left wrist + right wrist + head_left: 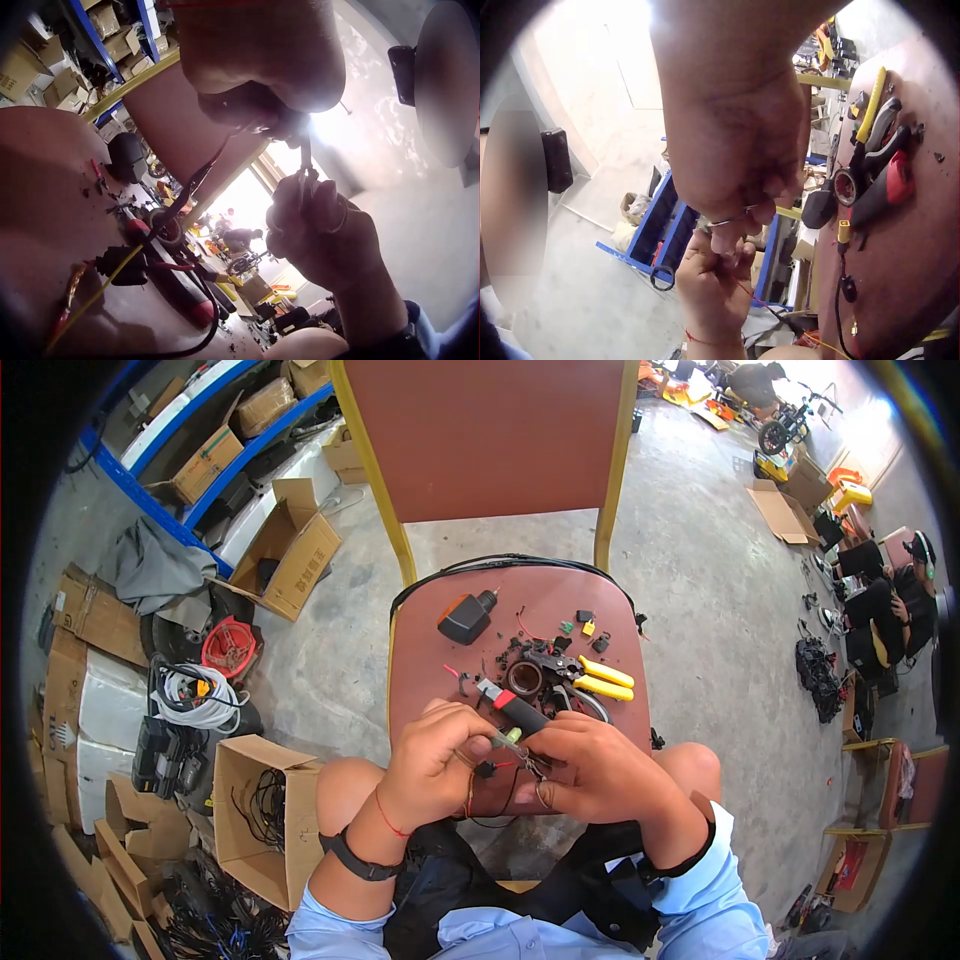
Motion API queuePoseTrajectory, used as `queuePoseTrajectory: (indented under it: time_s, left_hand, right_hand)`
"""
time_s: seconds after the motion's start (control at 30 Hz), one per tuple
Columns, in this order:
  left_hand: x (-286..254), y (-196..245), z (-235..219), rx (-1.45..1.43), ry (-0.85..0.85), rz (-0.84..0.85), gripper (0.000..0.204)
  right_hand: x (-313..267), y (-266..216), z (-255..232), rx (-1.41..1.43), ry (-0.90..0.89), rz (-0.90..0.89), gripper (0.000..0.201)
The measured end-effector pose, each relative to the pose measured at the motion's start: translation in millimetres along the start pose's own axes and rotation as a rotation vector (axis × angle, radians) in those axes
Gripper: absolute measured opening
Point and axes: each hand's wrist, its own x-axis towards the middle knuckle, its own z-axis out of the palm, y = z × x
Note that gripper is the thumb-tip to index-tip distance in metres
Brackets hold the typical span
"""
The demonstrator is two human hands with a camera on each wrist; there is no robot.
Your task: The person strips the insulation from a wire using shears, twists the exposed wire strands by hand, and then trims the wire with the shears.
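Both hands meet over the front of the red chair seat (430, 660). My left hand (432, 752) pinches thin wires (185, 196) between thumb and fingers; red and yellow strands trail down from it to a black connector (120, 265). My right hand (605, 765), facing it, pinches a small, thin, pale strip (306, 154) that reaches toward the left fingertips. What the strip is, I cannot tell. Just beyond the fingers lies a black and red handled tool (517, 708). Behind it are yellow-handled pliers (603, 678) and a roll of black tape (524, 677).
A black and orange lamp (466, 620) lies on the seat's far left, small connectors (588, 628) to its right. A black cable (500, 561) runs along the back edge. An open carton (240, 800) with cables stands left of the chair. Blue shelving (170, 510) is behind.
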Motion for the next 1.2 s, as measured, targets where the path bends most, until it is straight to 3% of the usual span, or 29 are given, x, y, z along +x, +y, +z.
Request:
queuePoseTrajectory:
  time_s: [0.03, 0.27, 0.37, 0.57, 0.67, 0.77, 1.07, 1.2]
  left_hand:
    - [0.4, 0.1, -1.0, 0.030, -0.009, 0.019, 0.007]
    - [4.3, 4.3, -5.2, 0.191, -0.017, 0.146, 0.018]
    - [4.4, 2.8, -6.2, 0.179, -0.025, 0.152, 0.009]
    - [1.9, -1.5, -7.6, -0.022, -0.072, 0.049, 0.028]
    - [0.1, -1.7, -8.7, -0.137, -0.108, -0.033, 0.001]
    - [-2.5, -6.7, -10.3, -0.160, -0.149, -0.055, 0.034]
    - [-0.2, -3.3, -16.0, -0.117, -0.227, -0.023, 0.022]
    - [-2.9, -4.6, -18.2, -0.243, -0.279, -0.172, 0.021]
  right_hand:
    - [0.0, 0.4, 0.5, -0.001, 0.006, -0.006, 0.039]
    - [0.3, 0.5, 2.0, 0.009, -0.012, 0.015, 0.039]
    - [0.7, -0.5, 1.9, 0.005, -0.021, 0.014, 0.040]
    - [-0.1, -0.2, 2.7, -0.010, -0.006, -0.020, 0.041]
    - [-0.1, -0.9, 0.4, -0.021, -0.022, -0.025, 0.041]
    - [-0.8, 0.9, 3.5, 0.030, 0.004, -0.046, 0.035]
    - [-0.5, 1.0, 3.6, -0.006, -0.048, -0.050, 0.037]
    - [-0.8, 1.0, 2.1, 0.015, -0.055, -0.035, 0.032]
